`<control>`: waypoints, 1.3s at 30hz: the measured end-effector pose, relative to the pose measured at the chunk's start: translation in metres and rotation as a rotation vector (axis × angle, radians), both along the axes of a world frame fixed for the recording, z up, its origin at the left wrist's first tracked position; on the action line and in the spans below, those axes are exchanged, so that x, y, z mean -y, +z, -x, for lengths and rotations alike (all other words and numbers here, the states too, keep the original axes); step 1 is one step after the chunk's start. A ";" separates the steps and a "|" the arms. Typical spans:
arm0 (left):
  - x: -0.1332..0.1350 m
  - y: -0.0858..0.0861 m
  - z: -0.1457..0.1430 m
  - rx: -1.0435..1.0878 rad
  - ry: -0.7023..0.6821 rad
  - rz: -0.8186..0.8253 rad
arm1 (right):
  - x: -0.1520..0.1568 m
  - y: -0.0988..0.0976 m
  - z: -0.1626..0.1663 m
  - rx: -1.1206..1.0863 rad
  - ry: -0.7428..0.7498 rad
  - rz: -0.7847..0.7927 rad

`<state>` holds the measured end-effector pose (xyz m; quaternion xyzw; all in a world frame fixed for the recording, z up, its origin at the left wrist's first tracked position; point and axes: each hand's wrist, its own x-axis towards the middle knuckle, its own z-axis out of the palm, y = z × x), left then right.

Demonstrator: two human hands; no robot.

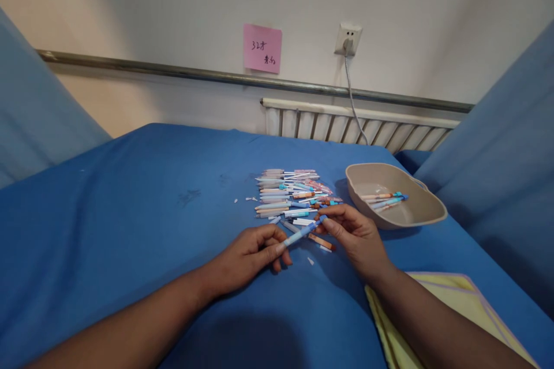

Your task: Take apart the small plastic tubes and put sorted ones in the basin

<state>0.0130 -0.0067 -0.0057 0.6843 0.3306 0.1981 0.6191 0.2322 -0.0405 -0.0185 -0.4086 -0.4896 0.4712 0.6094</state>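
Note:
A light-blue pen (302, 233) with a darker blue end is held slantwise between my two hands, above the blue cloth. My left hand (259, 251) pinches its lower left end between thumb and fingers. At the upper right, my right hand (357, 235) grips the dark blue end with thumb and fingertips. Just beyond my hands lies a pile of pens (285, 193) in grey, pale blue, pink and orange, most of them pointing left. An orange-and-brown pen (320, 242) rests under the held one. Small white bits lie near the pile, one white scrap (310, 261) closer to me.
To the right of the pile stands a beige basket (415, 210) with several pens inside. A yellow cloth (459, 300) lies under my right forearm. Behind the blue-covered table (130, 213) are a radiator (320, 121), a metal rail (194, 74) and a plugged-in cable (352, 98). Blue curtains hang on both sides.

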 end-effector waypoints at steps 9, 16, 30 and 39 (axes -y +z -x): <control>0.001 -0.001 0.000 -0.027 0.016 -0.007 | 0.000 -0.001 0.001 0.024 0.033 -0.001; 0.001 0.000 -0.001 -0.065 0.026 -0.039 | -0.003 -0.006 0.001 0.090 0.023 0.058; 0.004 0.001 -0.002 -0.073 -0.034 -0.075 | 0.003 -0.015 0.006 0.352 0.187 0.017; 0.004 0.003 -0.002 -0.055 -0.052 -0.089 | 0.000 -0.017 0.001 0.231 0.346 0.093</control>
